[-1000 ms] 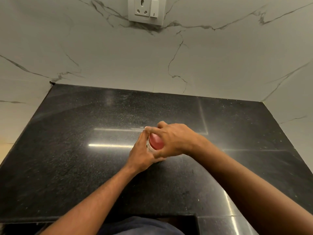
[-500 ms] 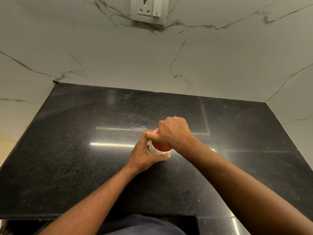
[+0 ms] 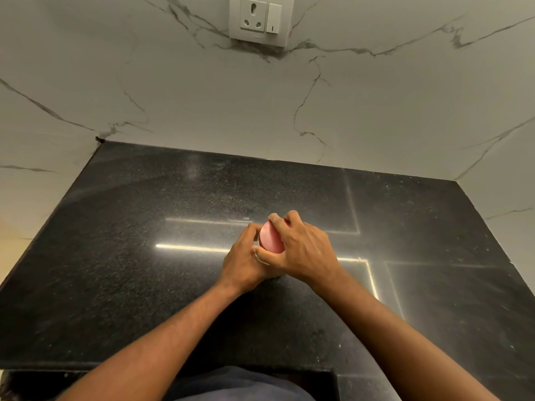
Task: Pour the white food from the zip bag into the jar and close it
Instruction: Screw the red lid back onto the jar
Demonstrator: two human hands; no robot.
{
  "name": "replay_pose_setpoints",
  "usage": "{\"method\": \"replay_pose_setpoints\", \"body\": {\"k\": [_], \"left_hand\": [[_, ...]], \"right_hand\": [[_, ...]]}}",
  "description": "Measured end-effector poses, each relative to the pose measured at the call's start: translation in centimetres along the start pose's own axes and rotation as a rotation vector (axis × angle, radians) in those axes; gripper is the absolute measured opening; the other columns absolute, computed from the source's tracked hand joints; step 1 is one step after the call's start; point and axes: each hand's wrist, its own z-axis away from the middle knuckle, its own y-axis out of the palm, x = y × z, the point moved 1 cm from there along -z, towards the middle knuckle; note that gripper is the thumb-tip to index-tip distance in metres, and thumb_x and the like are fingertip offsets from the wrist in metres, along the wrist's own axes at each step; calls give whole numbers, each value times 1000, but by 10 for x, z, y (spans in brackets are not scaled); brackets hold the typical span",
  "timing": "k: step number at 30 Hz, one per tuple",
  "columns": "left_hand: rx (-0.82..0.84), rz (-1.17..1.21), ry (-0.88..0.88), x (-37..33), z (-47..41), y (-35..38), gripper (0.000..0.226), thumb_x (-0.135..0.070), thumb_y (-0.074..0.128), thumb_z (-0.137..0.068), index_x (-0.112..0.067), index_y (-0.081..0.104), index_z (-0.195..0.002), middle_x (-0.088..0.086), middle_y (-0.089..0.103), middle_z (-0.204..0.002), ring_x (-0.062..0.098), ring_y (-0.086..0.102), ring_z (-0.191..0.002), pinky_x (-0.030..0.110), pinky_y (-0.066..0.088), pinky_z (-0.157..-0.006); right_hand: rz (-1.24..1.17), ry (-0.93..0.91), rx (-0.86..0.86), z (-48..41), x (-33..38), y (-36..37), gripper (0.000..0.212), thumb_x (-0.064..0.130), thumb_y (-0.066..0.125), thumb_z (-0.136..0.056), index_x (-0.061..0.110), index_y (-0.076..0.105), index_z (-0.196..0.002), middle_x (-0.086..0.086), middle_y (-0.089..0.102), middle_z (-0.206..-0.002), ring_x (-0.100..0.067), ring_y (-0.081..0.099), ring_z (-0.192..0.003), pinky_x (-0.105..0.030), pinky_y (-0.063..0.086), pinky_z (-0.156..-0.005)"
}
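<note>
A small jar stands on the black counter, almost wholly hidden by my hands; only a sliver of its white body shows. Its pink-red lid sits on top. My left hand wraps the jar's body from the left. My right hand grips the lid from the right and above, fingers curled over its far edge. No zip bag is in view.
The polished black granite counter is bounded by white marble walls at the back and both sides. A wall socket with switch sits high on the back wall. The counter's front edge has a cut-out near my body.
My right hand has turned on the lid: its knuckles covered the top half a second ago, now more of the pink lid shows on the left. The left hand stays on the jar.
</note>
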Motion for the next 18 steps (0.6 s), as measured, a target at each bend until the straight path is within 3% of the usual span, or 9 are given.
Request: {"method": "replay_pose_setpoints", "body": {"k": [5, 10, 12, 15, 18], "left_hand": [[78, 48, 18, 1, 0, -3, 91, -51, 97, -60, -38, 47, -135, -10, 62, -129, 13, 68, -110, 46, 64, -87], [86, 15, 54, 7, 11, -11, 109, -58, 96, -57, -41, 38, -147, -15, 48, -145, 3, 51, -130, 25, 48, -104], [49, 7, 50, 10, 15, -14, 103, -53, 95, -64, -36, 41, -150, -13, 50, -148, 4, 49, -133, 26, 44, -107], [20, 27, 37, 10, 19, -17, 87, -37, 93, -74, -33, 49, -149, -13, 58, -146, 3, 53, -132, 27, 48, -110], [-1, 37, 23, 12, 17, -24, 82, -28, 92, -78, -33, 52, -149, -15, 62, -144, -1, 55, -130, 21, 49, -106]], "right_hand": [[-101, 11, -47, 4, -4, 0, 104, 96, 41, -77, 25, 40, -152, 1, 58, -127, -21, 68, -97, -32, 54, -75], [-426, 129, -100, 24, -22, 13, 123, 94, 59, -68, 28, 18, -164, 2, 55, -146, -16, 64, -115, -29, 54, -84], [-549, 185, -65, 35, -25, 25, 119, 88, 69, -68, 30, 24, -162, 4, 53, -151, -11, 61, -121, -30, 53, -94], [-831, 236, -35, 45, -16, 48, 94, 68, 82, -71, 46, 35, -149, 17, 56, -142, 3, 58, -123, -35, 55, -105], [-927, 282, -68, 39, -6, 62, 88, 64, 88, -70, 57, 36, -141, 28, 56, -136, 9, 58, -121, -20, 54, -102]]}}
